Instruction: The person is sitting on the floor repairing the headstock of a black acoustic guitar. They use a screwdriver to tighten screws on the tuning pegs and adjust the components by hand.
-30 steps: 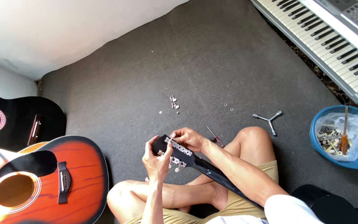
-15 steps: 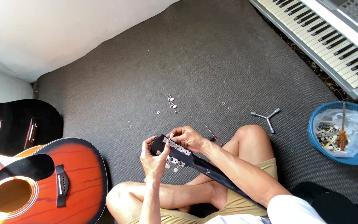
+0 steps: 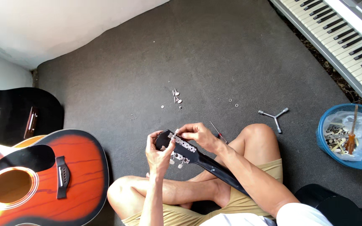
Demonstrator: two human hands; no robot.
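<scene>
Gripping a black guitar headstock [image 3: 177, 146] — left hand [image 3: 158, 152] clamped beneath, right hand [image 3: 197, 134] fingers pinched on its upper edge.

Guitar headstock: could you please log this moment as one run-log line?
left hand: grips guitar headstock | right hand: fingertips on tuner plate | loose small parts on carpet

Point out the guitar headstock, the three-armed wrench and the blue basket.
guitar headstock [image 3: 164, 139]: head view, on the black top end beside the left hand.
three-armed wrench [image 3: 275, 115]: head view, on its centre hub, on the carpet.
blue basket [image 3: 322, 144]: head view, on its left rim.
</scene>
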